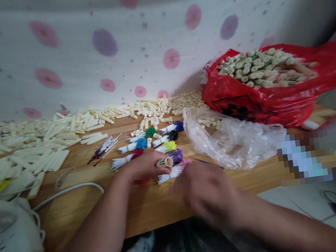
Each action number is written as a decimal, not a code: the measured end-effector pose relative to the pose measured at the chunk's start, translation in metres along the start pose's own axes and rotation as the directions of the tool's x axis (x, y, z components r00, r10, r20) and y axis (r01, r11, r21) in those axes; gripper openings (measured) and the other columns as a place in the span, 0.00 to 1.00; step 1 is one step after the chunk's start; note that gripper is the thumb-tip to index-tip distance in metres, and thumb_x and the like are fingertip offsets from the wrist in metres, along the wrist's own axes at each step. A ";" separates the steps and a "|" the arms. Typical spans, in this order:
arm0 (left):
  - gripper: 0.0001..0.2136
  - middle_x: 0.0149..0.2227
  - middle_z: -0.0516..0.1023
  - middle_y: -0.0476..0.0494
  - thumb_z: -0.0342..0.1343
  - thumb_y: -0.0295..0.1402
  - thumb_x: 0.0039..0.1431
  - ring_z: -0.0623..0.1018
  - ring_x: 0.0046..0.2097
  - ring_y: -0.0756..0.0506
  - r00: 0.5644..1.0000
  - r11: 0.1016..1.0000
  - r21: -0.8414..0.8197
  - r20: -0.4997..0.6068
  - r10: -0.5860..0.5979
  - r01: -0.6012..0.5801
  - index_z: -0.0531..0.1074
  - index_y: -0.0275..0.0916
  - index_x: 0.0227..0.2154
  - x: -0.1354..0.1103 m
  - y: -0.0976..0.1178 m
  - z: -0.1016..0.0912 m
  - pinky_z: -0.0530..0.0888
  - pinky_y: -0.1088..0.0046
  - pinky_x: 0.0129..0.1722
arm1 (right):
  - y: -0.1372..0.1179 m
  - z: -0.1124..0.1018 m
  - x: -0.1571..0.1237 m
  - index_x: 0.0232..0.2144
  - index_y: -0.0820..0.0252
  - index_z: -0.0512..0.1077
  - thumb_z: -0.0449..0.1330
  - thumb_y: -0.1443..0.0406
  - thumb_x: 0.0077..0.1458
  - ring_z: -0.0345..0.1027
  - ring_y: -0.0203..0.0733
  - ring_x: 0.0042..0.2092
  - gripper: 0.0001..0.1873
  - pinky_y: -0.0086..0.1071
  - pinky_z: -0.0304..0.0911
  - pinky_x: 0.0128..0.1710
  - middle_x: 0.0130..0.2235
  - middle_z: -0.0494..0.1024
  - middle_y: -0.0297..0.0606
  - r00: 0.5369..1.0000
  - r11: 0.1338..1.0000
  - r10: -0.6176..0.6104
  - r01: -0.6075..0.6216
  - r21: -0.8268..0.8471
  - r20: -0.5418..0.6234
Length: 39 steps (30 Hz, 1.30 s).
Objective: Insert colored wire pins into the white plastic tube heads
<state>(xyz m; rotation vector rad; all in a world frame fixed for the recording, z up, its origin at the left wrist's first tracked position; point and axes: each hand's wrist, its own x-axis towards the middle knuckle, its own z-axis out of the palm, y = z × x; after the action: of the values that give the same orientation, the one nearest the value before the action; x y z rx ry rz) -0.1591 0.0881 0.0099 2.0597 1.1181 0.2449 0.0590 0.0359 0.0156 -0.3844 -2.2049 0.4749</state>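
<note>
My left hand (146,165) is closed around a short cream slotted tube (164,162), its round end facing right, with a red spot at the rim. To the right of it, my right hand (205,185) is smeared by motion; its fingers look curled, but what they hold cannot be made out. Between the hands lies a bundle of thin white sticks with pink ends (171,174). Similar bundles lie just beyond: purple (176,155), yellow (166,147), dark red (127,159), blue (132,146), green (142,134) and black (169,137).
Cream tubes (49,141) are heaped at the left, small slotted pieces (156,111) at the back. A red bag (246,109) full of assembled tubes stands at the right behind a clear plastic bag (235,142). A white cable (68,189) and power strip (9,238) are at the left.
</note>
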 end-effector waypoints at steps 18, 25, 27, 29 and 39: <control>0.07 0.25 0.74 0.51 0.55 0.34 0.51 0.69 0.27 0.51 0.986 0.964 0.262 0.143 -0.084 0.044 0.75 0.38 0.27 0.008 0.000 0.006 0.62 0.78 0.26 | 0.049 0.008 -0.001 0.32 0.62 0.71 0.48 0.66 0.62 0.63 0.43 0.38 0.13 0.33 0.58 0.35 0.36 0.73 0.42 0.817 0.702 0.422 -0.020 -0.712 0.393; 0.07 0.29 0.77 0.50 0.56 0.34 0.51 0.72 0.29 0.51 0.983 0.960 0.275 0.158 -0.096 0.050 0.76 0.39 0.31 0.008 0.000 0.005 0.64 0.78 0.29 | 0.052 0.000 -0.003 0.36 0.62 0.70 0.49 0.66 0.62 0.64 0.43 0.40 0.11 0.33 0.58 0.35 0.38 0.73 0.41 0.809 0.704 0.430 -0.023 -0.710 0.400; 0.07 0.28 0.77 0.49 0.56 0.35 0.51 0.72 0.29 0.50 0.984 0.958 0.284 0.155 -0.088 0.041 0.76 0.38 0.30 0.009 -0.001 0.006 0.64 0.77 0.29 | 0.052 0.000 -0.002 0.36 0.61 0.71 0.49 0.64 0.62 0.64 0.42 0.41 0.12 0.32 0.59 0.36 0.38 0.73 0.41 0.802 0.726 0.431 -0.035 -0.687 0.414; 0.07 0.27 0.76 0.49 0.55 0.35 0.51 0.71 0.28 0.50 0.986 0.956 0.290 0.145 -0.082 0.037 0.75 0.38 0.29 0.009 -0.001 0.006 0.64 0.77 0.28 | 0.051 0.002 0.000 0.36 0.61 0.71 0.48 0.63 0.63 0.65 0.42 0.40 0.13 0.32 0.59 0.36 0.37 0.73 0.41 0.795 0.735 0.431 -0.036 -0.677 0.426; 0.04 0.23 0.72 0.53 0.56 0.34 0.50 0.68 0.25 0.52 0.984 0.953 0.300 0.156 -0.081 0.031 0.74 0.40 0.26 0.005 0.005 0.005 0.61 0.79 0.24 | 0.051 0.007 -0.001 0.32 0.61 0.71 0.51 0.67 0.60 0.67 0.42 0.35 0.09 0.31 0.58 0.30 0.35 0.74 0.40 0.813 0.714 0.387 0.035 -0.700 0.435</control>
<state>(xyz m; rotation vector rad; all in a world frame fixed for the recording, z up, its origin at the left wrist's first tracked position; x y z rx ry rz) -0.1506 0.0877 0.0093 2.2576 1.1631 -0.1318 0.0597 0.0792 -0.0121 -0.9793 -2.9014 -0.2102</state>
